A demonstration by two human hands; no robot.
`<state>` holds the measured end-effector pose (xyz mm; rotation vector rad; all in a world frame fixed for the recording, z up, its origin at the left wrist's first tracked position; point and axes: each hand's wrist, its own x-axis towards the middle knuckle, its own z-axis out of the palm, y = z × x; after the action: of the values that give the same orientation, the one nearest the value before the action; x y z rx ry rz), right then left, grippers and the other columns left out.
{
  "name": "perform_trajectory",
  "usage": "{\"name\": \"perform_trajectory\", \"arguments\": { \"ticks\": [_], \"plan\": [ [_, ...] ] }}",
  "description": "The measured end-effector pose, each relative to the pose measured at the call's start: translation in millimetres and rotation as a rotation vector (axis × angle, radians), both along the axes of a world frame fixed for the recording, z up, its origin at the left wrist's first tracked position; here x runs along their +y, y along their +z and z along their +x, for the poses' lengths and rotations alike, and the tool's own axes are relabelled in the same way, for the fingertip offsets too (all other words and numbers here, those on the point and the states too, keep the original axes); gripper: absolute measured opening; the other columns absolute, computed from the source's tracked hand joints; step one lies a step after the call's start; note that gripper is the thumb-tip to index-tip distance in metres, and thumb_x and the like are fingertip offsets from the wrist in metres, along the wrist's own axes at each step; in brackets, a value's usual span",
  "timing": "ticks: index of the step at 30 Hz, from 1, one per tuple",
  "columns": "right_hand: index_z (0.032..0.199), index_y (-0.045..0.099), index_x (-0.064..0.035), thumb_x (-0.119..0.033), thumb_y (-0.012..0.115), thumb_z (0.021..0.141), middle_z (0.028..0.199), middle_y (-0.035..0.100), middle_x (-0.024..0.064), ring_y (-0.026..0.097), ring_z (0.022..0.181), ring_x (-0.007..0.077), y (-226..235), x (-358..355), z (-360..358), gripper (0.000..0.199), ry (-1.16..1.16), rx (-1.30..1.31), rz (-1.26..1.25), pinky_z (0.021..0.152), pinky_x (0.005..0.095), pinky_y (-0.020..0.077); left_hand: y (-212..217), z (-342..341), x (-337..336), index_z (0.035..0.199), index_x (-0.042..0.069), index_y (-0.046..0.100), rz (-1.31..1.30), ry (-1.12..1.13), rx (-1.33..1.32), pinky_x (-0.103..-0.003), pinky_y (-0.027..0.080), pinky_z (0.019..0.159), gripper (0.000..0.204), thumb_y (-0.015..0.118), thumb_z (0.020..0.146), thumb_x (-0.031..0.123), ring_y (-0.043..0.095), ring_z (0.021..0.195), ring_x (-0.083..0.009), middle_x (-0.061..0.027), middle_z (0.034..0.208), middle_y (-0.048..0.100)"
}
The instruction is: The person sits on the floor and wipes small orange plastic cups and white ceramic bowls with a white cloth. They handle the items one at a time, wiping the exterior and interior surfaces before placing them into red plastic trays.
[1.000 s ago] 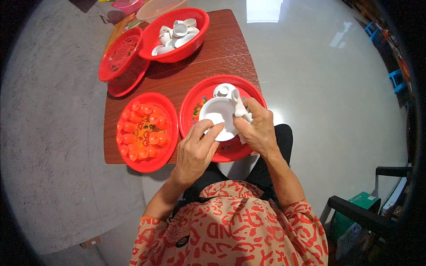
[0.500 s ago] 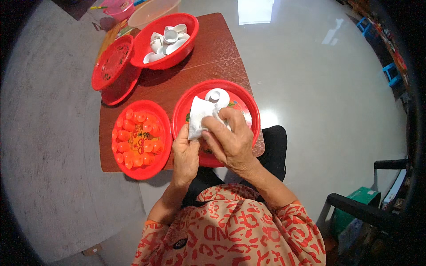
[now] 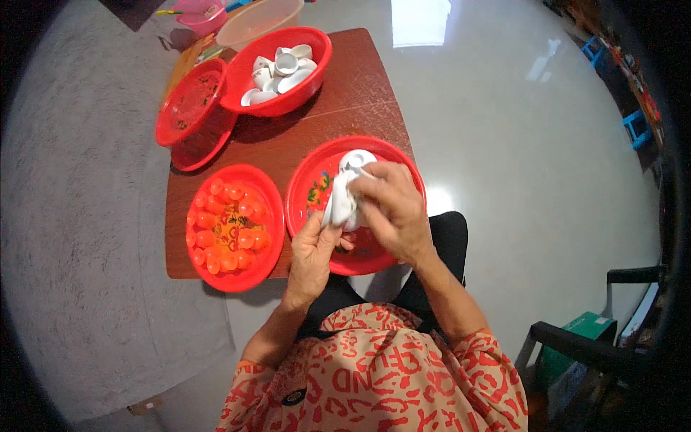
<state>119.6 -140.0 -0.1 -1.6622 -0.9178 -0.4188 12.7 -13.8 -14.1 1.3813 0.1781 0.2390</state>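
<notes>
Over a round red plastic tray (image 3: 291,205) with a flower print, both my hands grip a bunched white cloth (image 3: 342,198). My left hand (image 3: 311,263) pinches its lower left side, fingers closed. From the right, my right hand (image 3: 399,216) presses into the folds with bent fingers, slightly blurred. Whether a dish is wrapped inside the cloth I cannot tell. Just beyond the hands, a white china piece with a raised ring (image 3: 358,156) lies in the tray, partly covered by the cloth and fingers.
Left of the tray, a red plate (image 3: 277,248) holds several small orange-red cups. Further back, a red basin (image 3: 324,54) contains white cups, beside a tilted red basin (image 3: 164,119). All rest on a brown wooden table (image 3: 360,108). A black-armed chair (image 3: 576,345) stands at right.
The cloth has gone from a spread, flat-looking shape to a narrower bunch. My right hand has shifted a little right and turned over it. The whole view has moved slightly.
</notes>
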Motion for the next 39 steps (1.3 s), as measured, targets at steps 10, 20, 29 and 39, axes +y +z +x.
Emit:
{"name": "perform_trajectory", "arguments": {
  "ticks": [10,20,29,39],
  "plan": [
    [0.086,0.063,-0.0085,-0.009,0.074,0.059,0.105,0.055,0.0110,0.050,0.092,0.0296,8.7,-2.2,-27.1,0.029,-0.060,-0.081,-0.014,0.080,0.0407,0.0397,5.2,-8.5,-4.5,0.122,0.000,0.048,0.196,-0.026,-0.095,-0.024,0.043,0.087,0.027,0.042,0.098,0.012,0.051,0.099,-0.0075,-0.0044,0.109,0.056],
    [0.089,0.060,-0.0008,-0.003,0.064,0.075,0.095,0.058,0.0105,0.056,0.089,0.0215,19.3,-14.2,-4.9,0.015,0.191,0.652,0.135,0.079,0.0321,0.0437,7.2,-15.0,-2.6,0.122,-0.001,0.047,-0.032,-0.191,0.005,-0.028,0.048,0.085,0.030,0.043,0.098,0.015,0.055,0.097,-0.0124,-0.0064,0.108,0.056],
    [0.086,0.062,-0.0085,-0.006,0.069,0.063,0.101,0.058,0.0092,0.052,0.091,0.0287,23.0,-8.1,-25.8,0.024,0.049,-0.064,-0.063,0.079,0.0395,0.0398,-8.6,-11.5,1.6,0.128,0.002,0.046,-0.133,-0.129,-0.077,-0.026,0.039,0.094,0.033,0.047,0.096,0.012,0.050,0.106,-0.0097,-0.0034,0.115,0.055],
    [0.089,0.061,-0.0015,-0.008,0.066,0.076,0.091,0.060,0.0104,0.057,0.091,0.0205,14.5,-14.5,2.6,0.015,0.284,0.864,0.117,0.080,0.0315,0.0437,0.4,-4.4,8.2,0.120,-0.002,0.049,-0.256,-0.263,0.067,-0.029,0.045,0.090,0.028,0.044,0.096,0.011,0.057,0.098,-0.0129,-0.0076,0.109,0.058]
  ]
}}
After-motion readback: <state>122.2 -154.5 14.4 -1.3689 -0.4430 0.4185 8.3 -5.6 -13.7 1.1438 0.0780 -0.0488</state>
